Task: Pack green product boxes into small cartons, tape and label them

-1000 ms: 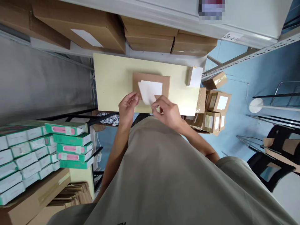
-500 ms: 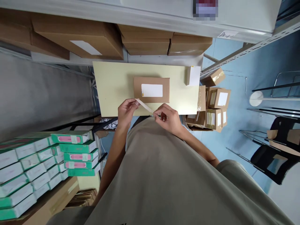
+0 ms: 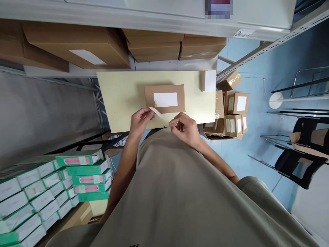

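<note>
Cartons [image 3: 155, 51] line the shelf [image 3: 180, 65]; blurry black things, apparently chairs [image 3: 295, 166], stand right.

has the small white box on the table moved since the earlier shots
No, the small white box still sits at the far right corner of the pale tabletop.

Camera: 1 unit, mounted on the person's head, facing forward and steeply down. The shirt [image 3: 180, 178] fills the near, lower field. The left hand [image 3: 141, 123] and right hand [image 3: 186, 128] lie near centre, viewed from above; the floor [image 3: 257, 82] lies farther off.
</note>
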Demonstrator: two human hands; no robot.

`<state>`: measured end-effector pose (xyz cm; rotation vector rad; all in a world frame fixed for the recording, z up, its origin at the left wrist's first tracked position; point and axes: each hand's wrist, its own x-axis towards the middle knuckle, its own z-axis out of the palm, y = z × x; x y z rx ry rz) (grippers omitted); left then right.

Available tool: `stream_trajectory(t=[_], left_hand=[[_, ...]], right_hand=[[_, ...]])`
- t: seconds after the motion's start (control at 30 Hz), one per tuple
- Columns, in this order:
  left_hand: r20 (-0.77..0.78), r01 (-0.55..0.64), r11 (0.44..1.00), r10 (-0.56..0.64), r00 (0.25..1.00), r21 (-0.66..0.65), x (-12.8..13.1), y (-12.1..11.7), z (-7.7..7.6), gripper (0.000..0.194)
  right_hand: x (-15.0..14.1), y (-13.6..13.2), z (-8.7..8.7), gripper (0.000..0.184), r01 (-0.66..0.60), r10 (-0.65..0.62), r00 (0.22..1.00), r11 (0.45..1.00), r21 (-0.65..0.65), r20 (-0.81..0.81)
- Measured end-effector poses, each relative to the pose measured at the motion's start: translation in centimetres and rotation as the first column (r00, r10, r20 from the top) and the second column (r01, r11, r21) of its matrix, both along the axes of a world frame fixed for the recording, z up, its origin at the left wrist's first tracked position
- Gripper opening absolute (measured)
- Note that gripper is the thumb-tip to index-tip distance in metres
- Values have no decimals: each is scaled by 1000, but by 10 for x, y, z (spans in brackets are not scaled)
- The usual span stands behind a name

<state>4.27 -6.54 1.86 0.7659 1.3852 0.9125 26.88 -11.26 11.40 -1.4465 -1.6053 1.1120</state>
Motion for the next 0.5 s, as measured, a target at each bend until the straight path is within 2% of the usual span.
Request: stream_trajectory(t=[0.3, 0.5], left_hand=[[-3, 23, 1000, -23, 1000, 21, -2, 7, -4, 60], [-52, 108, 994, -107, 993, 17, -5, 9, -3, 60]], right_hand=[[-1, 0, 4, 14, 32, -32, 999, 998, -57, -9], [-4, 3, 0, 21, 87, -92, 993, 994, -71, -70]])
